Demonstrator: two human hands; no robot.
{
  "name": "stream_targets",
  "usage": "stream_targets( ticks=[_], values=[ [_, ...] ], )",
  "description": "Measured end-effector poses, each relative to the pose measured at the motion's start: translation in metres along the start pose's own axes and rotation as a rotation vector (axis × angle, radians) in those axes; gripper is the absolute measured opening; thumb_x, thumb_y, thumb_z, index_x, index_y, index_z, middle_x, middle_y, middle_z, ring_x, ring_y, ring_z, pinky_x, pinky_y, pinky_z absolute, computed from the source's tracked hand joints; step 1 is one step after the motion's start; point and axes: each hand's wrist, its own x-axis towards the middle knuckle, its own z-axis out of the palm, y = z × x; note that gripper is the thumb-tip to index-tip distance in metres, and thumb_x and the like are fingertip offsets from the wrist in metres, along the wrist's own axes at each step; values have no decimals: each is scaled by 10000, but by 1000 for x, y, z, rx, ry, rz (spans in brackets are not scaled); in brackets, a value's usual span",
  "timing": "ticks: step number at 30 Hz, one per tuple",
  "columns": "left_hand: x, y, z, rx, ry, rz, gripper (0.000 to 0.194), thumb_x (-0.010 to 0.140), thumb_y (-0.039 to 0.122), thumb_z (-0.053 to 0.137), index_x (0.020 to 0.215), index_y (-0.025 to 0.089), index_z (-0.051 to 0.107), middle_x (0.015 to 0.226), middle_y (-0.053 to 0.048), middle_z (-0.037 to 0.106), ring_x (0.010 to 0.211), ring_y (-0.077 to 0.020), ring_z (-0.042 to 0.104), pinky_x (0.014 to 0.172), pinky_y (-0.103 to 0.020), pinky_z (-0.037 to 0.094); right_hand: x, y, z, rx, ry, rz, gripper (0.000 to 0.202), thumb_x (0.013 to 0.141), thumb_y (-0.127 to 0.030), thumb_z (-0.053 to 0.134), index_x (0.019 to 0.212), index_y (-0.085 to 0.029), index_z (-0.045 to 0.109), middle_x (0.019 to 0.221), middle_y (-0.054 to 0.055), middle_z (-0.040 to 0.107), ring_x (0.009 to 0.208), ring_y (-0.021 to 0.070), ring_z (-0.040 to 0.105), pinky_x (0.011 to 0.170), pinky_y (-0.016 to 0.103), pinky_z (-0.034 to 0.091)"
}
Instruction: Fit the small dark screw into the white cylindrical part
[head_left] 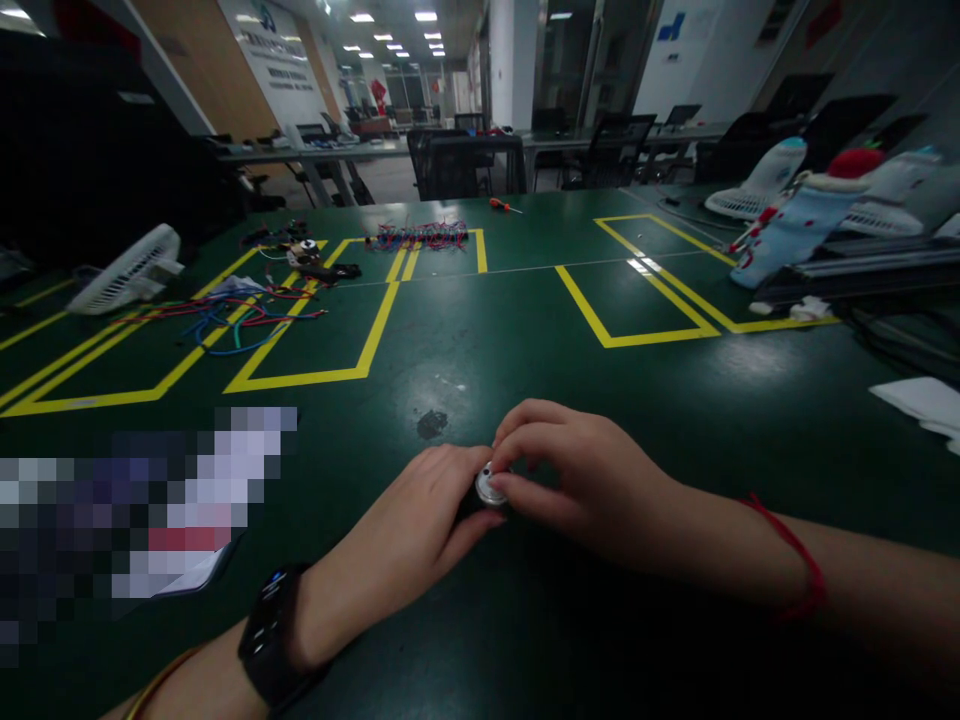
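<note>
A small round silver part (490, 484) with a dark spot on its face shows between my two hands, low in the middle of the head view. My left hand (429, 510), with a black band on the wrist, is closed around it from the left, thumb below and fingers above. From the right, my right hand (570, 465) pinches at its face with thumb and forefinger. A red string circles my right wrist. What lies behind the round face is hidden by my left hand.
The green table (480, 350) carries yellow tape outlines. Loose wires (247, 315) and a white fan (131, 270) lie at left, a wire bundle (420, 236) and screwdriver (504, 206) farther back. A blue bottle (784, 230) and white tissue (919, 400) are at right.
</note>
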Motion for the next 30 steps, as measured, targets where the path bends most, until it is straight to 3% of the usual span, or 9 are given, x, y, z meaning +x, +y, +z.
stream_targets(
  ticks=[6,10,13,23,27,30],
  values=[
    [0,1,1,-35,15,-19,315,920,238,582,1212,246,463,1137,-58,581,1028,-252,546,904,-420,446,-15,12,-14,121,122,22,68,856,-209,635,917,-188,657,963,38,609,819,146,592,712,259,495],
    [0,0,1,-63,25,-32,302,920,241,574,1206,261,479,1120,-55,588,1013,-252,549,889,-418,453,-37,35,-9,90,-64,106,72,854,-204,632,906,-188,678,1027,61,603,906,176,598,784,308,511],
    [0,0,2,-65,26,-45,313,917,245,580,1210,271,473,1121,-53,584,1013,-252,544,888,-417,453,-47,44,0,49,-86,104,101,857,-200,625,938,-184,682,1057,77,599,965,193,584,836,339,507],
    [-3,-3,3,-56,27,-63,374,926,239,569,1263,303,422,1194,-49,557,1087,-254,530,936,-432,447,-51,45,6,7,-64,75,125,860,-187,609,969,-193,671,1092,89,591,1003,215,569,852,371,507],
    [-5,-3,4,-64,26,-74,403,930,249,570,1287,323,396,1230,-32,541,1123,-240,516,972,-422,431,-52,44,3,112,-12,107,193,830,-201,656,1023,-205,647,1104,83,584,998,208,569,853,359,503],
    [-5,-2,4,-66,17,-74,411,930,249,573,1290,329,393,1236,-19,539,1129,-227,514,982,-405,425,-51,44,-2,213,52,190,199,855,-223,634,1052,-202,616,1066,71,593,882,173,587,756,312,509]
  ],
)
